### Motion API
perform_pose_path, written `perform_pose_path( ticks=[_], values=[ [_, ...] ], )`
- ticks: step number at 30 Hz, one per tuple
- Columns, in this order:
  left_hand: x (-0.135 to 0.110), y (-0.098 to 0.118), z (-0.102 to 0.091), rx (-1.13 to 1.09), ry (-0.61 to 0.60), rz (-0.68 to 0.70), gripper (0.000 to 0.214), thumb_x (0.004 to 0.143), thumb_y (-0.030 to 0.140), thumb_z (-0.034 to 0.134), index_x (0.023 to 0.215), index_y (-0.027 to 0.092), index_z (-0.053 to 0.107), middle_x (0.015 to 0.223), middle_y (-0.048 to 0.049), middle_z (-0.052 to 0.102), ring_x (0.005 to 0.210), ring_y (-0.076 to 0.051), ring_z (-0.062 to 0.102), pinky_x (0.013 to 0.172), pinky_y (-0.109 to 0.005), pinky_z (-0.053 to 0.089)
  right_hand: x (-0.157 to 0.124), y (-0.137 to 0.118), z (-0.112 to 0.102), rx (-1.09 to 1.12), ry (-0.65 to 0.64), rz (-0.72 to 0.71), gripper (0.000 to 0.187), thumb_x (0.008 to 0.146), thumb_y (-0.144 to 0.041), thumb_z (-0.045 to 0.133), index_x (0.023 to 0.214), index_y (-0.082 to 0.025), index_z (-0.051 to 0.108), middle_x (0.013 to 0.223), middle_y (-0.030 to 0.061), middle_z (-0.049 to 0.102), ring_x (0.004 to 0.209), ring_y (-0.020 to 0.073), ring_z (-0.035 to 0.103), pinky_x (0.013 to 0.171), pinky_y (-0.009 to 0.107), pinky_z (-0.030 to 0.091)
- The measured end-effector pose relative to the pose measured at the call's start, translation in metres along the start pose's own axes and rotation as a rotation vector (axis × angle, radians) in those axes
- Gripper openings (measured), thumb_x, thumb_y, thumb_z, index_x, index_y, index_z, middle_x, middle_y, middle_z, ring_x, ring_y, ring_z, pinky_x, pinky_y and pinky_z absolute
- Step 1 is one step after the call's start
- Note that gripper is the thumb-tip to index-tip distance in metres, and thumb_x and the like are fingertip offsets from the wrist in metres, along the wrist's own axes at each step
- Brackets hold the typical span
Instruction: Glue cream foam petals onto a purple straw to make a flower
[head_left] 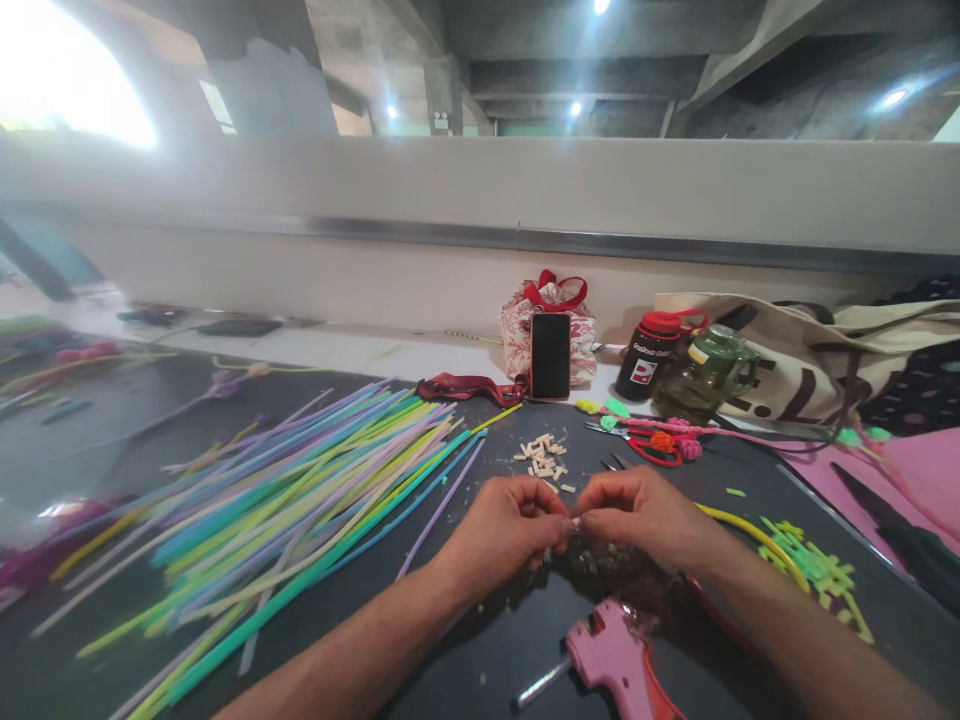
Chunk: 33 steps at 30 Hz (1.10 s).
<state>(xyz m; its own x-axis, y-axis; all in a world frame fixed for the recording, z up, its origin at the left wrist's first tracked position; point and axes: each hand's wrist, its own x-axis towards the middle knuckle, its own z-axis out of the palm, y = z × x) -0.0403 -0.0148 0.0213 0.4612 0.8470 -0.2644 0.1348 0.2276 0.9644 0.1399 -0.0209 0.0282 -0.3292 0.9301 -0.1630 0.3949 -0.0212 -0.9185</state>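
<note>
My left hand (517, 520) and my right hand (637, 510) meet above the dark mat, fingertips almost touching. Both are closed in a pinch around a tiny pale piece (576, 524), mostly hidden by the fingers and too small to name. Just beyond them lies a loose pile of short cream-coloured pieces (544, 458). Closer to me, a pink glue gun (611, 655) rests on the mat with its metal nozzle pointing left. Left of my hands spreads a big bundle of pastel pipe cleaners (315, 510).
Red-handled scissors (652, 445) lie behind my right hand, beside small yarn-like flowers (679, 440). Bright green cut pieces (814, 570) are at the right. Along the wall stand a phone (550, 357), a black bottle (646, 358), a green jug (701, 375) and a canvas bag (810, 355).
</note>
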Motion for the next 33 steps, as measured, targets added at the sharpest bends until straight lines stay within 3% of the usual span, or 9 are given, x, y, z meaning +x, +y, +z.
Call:
perform_pose_path(
  ticks=[6, 11, 17, 21, 27, 33],
  values=[
    [0.001, 0.001, -0.002, 0.003, 0.014, -0.015, 0.014, 0.062, 0.022, 0.065, 0.069, 0.015, 0.055, 0.045, 0.0083, 0.051, 0.034, -0.002, 0.038, 0.037, -0.014, 0.027, 0.0, -0.002, 0.003, -0.02, 0.016, 0.014, 0.01, 0.068, -0.017, 0.057, 0.07, -0.016, 0.067, 0.051, -0.0047, 0.057, 0.046, 0.0081, 0.049, 0.046, 0.019, 0.036],
    [0.001, 0.001, -0.003, 0.021, 0.005, -0.047, 0.019, 0.063, 0.03, 0.066, 0.066, 0.014, 0.056, 0.048, 0.005, 0.056, 0.033, -0.003, 0.039, 0.035, -0.015, 0.025, -0.001, -0.005, 0.006, -0.064, 0.033, -0.005, 0.011, 0.07, -0.018, 0.056, 0.071, -0.016, 0.066, 0.053, -0.0046, 0.057, 0.047, 0.0079, 0.048, 0.046, 0.018, 0.034],
    [0.0, 0.004, -0.002, -0.018, 0.03, -0.086, 0.015, 0.065, 0.027, 0.064, 0.064, 0.014, 0.056, 0.047, 0.0042, 0.056, 0.031, -0.002, 0.037, 0.034, -0.015, 0.022, 0.001, -0.002, -0.004, -0.101, 0.012, -0.001, 0.02, 0.075, -0.029, 0.054, 0.078, -0.015, 0.069, 0.056, -0.0014, 0.059, 0.049, 0.0105, 0.051, 0.045, 0.02, 0.035],
    [0.001, 0.002, -0.002, -0.007, 0.028, -0.074, 0.014, 0.065, 0.026, 0.063, 0.062, 0.014, 0.056, 0.046, 0.0046, 0.056, 0.031, -0.002, 0.037, 0.034, -0.015, 0.022, 0.0, 0.002, -0.001, -0.134, 0.013, -0.018, 0.014, 0.071, -0.022, 0.058, 0.076, -0.015, 0.069, 0.058, -0.0018, 0.06, 0.051, 0.0097, 0.049, 0.048, 0.02, 0.035],
    [0.003, -0.003, -0.002, -0.016, 0.012, -0.073, 0.013, 0.064, 0.026, 0.062, 0.062, 0.015, 0.056, 0.046, 0.0045, 0.055, 0.03, -0.003, 0.038, 0.033, -0.015, 0.022, -0.002, -0.001, 0.007, -0.201, 0.009, -0.091, 0.014, 0.072, -0.019, 0.056, 0.074, -0.016, 0.069, 0.063, -0.0009, 0.06, 0.056, 0.0106, 0.049, 0.051, 0.021, 0.035],
    [0.004, -0.004, -0.001, -0.077, 0.017, -0.121, 0.01, 0.062, 0.022, 0.061, 0.059, 0.015, 0.054, 0.044, 0.0049, 0.054, 0.029, -0.002, 0.037, 0.032, -0.015, 0.021, -0.004, -0.008, 0.005, -0.485, 0.011, -0.309, 0.019, 0.077, -0.012, 0.05, 0.075, -0.017, 0.068, 0.065, -0.0008, 0.062, 0.06, 0.0106, 0.054, 0.056, 0.021, 0.037]
  ],
)
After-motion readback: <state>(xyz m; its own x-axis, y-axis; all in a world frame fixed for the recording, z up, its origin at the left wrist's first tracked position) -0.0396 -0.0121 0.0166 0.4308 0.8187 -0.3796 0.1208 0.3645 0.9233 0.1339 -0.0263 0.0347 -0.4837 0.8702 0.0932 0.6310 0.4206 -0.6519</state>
